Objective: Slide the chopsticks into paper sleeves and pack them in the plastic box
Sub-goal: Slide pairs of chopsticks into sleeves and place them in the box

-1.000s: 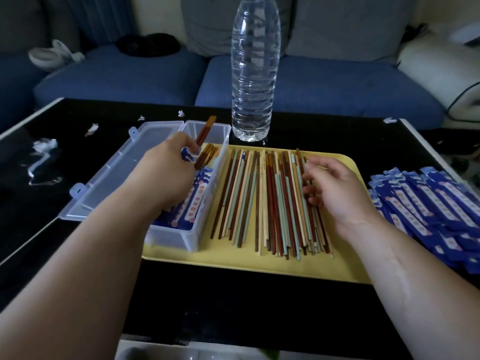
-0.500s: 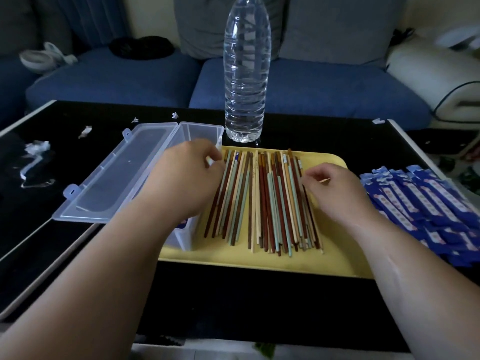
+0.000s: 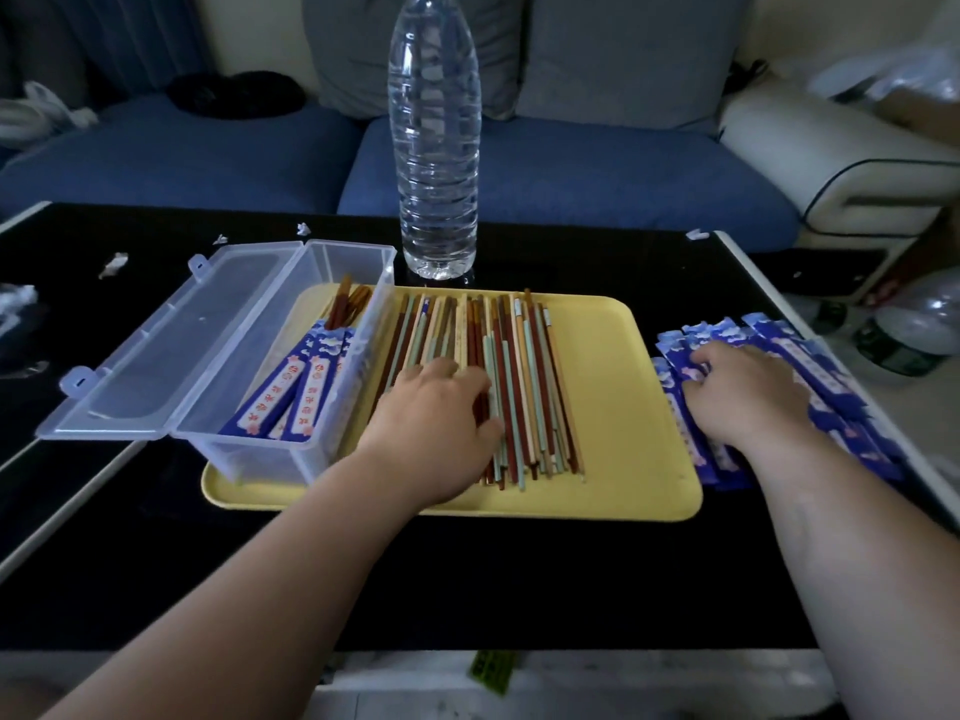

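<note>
One view, head-mounted, wide-angle. Position: on my head, above the near edge of the black table (image 3: pixel 519 579). Facing: forward and down. Range: close; my left hand (image 3: pixel 431 428) and right hand (image 3: pixel 748 392) sit at mid-frame, blue sofa (image 3: pixel 597 168) beyond the far edge.

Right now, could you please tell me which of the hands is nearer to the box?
Left. The left hand rests on the chopsticks on the tray, just right of the box; the right hand lies on the sleeves, beyond the tray's right edge.
</note>
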